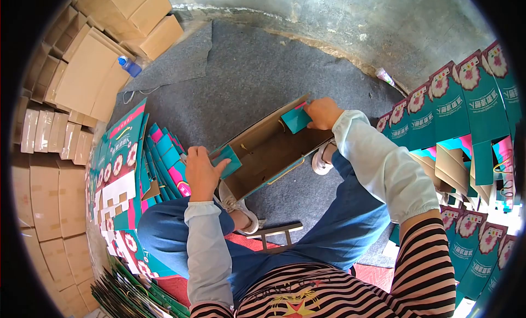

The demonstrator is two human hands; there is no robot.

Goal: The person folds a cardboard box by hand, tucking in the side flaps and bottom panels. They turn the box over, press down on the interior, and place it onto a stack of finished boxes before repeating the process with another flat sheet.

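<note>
Head view, looking straight down: seated on a low stool (274, 233), knees apart, an opened teal paper bag (268, 151) lying on its side on the grey floor mat (246, 77) between the feet, brown inside turned up. Left hand (201, 172) pressing the near end flap (229, 160) flat, fingers closed over the fold. Right hand (323, 112) pinching the far end flap (296, 119), thumb and fingers shut on it. Bag stretched between both hands, one at each end, likely so the creases hold square. Flat printed bag blanks (123, 170) fanned out at the mat's left edge, within easy reach of the left hand. Finished bags (476, 104) stacked upright along the right edge. Brown cartons (87, 71) piled beyond the far left corner.
</note>
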